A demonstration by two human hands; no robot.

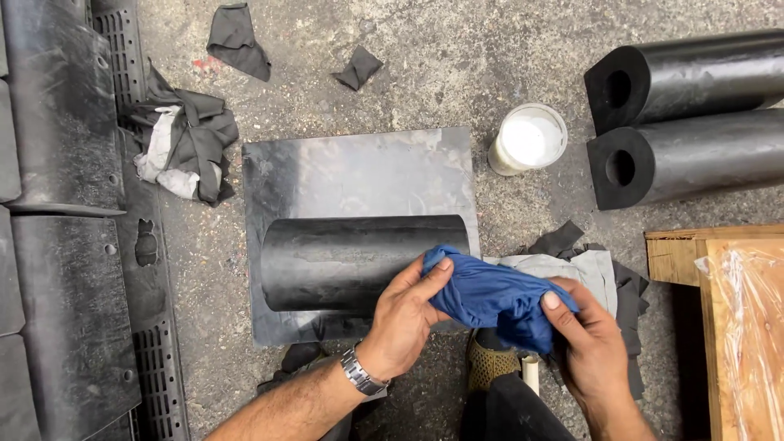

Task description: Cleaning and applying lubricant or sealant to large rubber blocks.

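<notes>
You are over a rough grey concrete floor (408,73) strewn with dark rags. A white-filled jar (528,139) stands beside two black hollow cylinders (694,118); a plastic-wrapped wooden board (739,327), perhaps a crate, lies at right. The black half-round piece (351,261) lies on a flat sheet (359,171), long axis left-right. Your left hand (404,318) and right hand (592,347) both pinch the blue cloth (494,298) at its right end.

Rough outdoor workshop or yard, stained grey concrete floor (425,73), thick black rubber cylinders with bored centres (694,114), flat black rubber sheet (359,171), ribbed black rubber mats (65,245), scattered grey rags (184,147), unfinished wooden crate (678,253)
</notes>
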